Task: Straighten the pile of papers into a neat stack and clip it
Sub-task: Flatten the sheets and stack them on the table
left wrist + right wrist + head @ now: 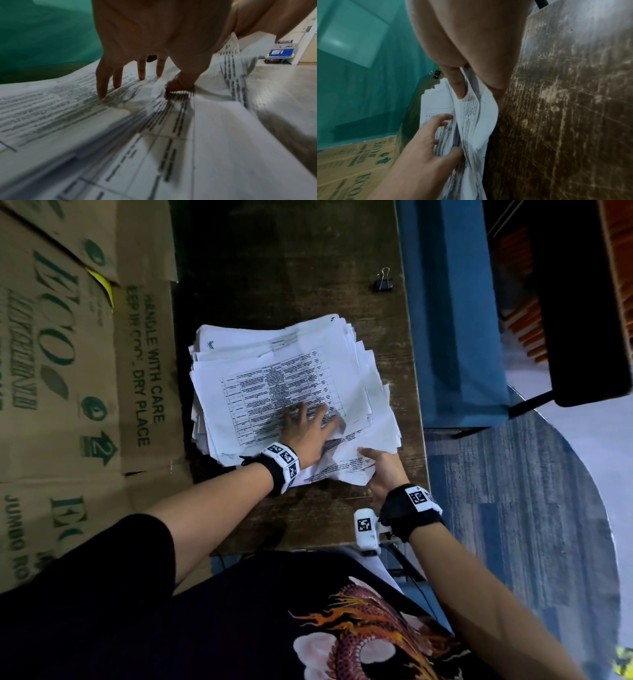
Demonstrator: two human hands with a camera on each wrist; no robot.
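Papers lie mid-table, splayed, long axis running away from the person; bare wood beyond; clip at far right edge; left hand presses flat, fingers spread; right hand pinches near-corner sheets.

We see a dark, scratched wooden tabletop under dim light. Printed cardboard boxes stand along its left edge, a blue partition along its right, with striped blue-grey carpet beyond.
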